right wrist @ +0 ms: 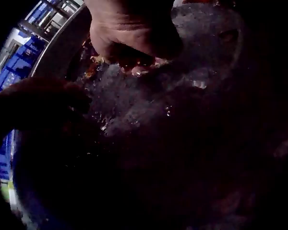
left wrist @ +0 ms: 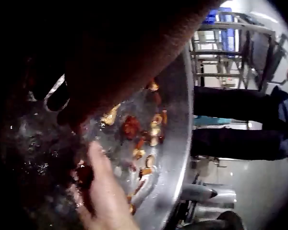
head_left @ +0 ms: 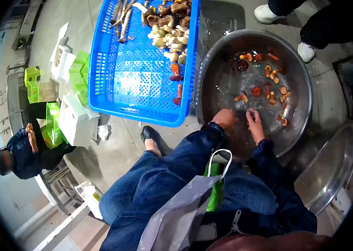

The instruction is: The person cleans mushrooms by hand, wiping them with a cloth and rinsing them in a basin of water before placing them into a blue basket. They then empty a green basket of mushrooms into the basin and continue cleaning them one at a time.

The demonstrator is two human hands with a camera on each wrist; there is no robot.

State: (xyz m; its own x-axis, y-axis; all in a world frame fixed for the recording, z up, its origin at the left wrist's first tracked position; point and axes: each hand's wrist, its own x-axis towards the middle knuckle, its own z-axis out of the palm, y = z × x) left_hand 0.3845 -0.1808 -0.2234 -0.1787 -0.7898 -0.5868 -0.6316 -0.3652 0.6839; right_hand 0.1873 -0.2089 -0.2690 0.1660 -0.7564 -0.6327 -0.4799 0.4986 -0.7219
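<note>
A wide metal basin [head_left: 304,96] holds water and several reddish-brown mushrooms, a dark red cap [head_left: 256,91] among them. Over its near side is my left hand [head_left: 225,118], fingers bent down and tips hidden; the left wrist view shows it only as a dark shape. Just right of it, apart, is my right hand [head_left: 255,122]. In the left wrist view, a dark red thing [left wrist: 85,176], seemingly a mushroom, lies between the thumb and fingers of my right hand [left wrist: 108,194]. The right wrist view is too dark to show what either hand holds.
A blue crate [head_left: 134,109] with mushrooms stands left of the basin. Another metal basin [head_left: 331,167] leans at the right. White shoes [head_left: 264,14] of someone standing are beyond the basin. A seated person [head_left: 24,152], green baskets and white boxes are at the left.
</note>
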